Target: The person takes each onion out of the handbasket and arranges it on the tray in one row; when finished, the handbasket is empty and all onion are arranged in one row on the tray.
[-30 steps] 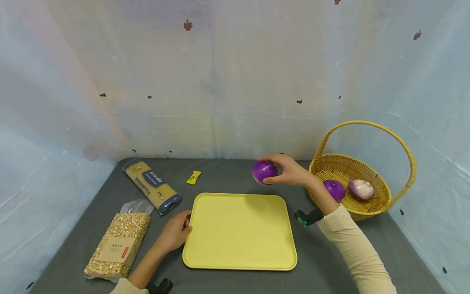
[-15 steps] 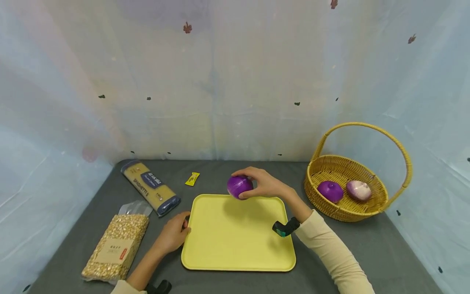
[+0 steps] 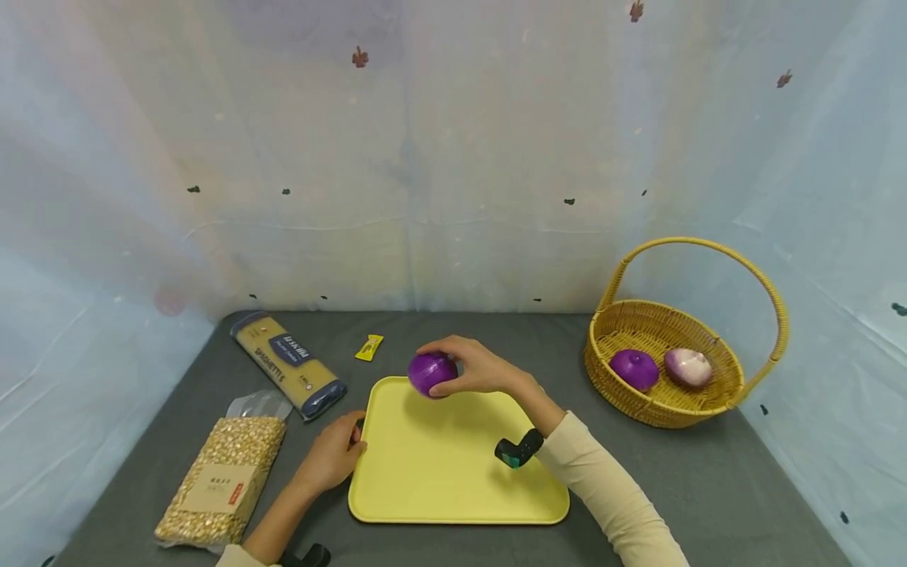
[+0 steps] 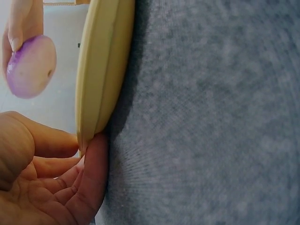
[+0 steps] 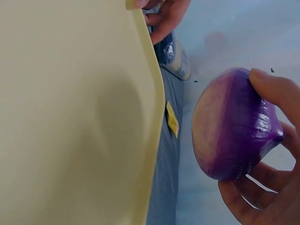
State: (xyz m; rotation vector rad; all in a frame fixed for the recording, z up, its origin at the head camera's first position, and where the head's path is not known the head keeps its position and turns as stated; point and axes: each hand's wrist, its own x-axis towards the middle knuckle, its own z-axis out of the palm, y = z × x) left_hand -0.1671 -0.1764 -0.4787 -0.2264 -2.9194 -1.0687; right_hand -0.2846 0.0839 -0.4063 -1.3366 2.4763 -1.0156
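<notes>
My right hand [image 3: 473, 367] grips a purple onion [image 3: 431, 373] just above the far left corner of the yellow tray [image 3: 453, 472]. The right wrist view shows the onion [image 5: 232, 131] held by curled fingers beside the tray's edge [image 5: 152, 117]. My left hand [image 3: 331, 455] holds the tray's left rim, thumb on top. In the left wrist view the fingers [image 4: 89, 173] press under the rim [image 4: 101, 75] and the onion [image 4: 30, 65] hangs beyond.
A wicker basket [image 3: 673, 405] at the right holds a purple onion [image 3: 634, 368] and a paler one [image 3: 687, 366]. A spaghetti pack [image 3: 289, 364], a bag of corn kernels [image 3: 223, 480] and a small yellow packet [image 3: 370, 346] lie on the grey cloth at left.
My right hand has carried the purple onion leftward from near the basket to above the tray's far left corner. The left hand has stayed on the tray's rim.
</notes>
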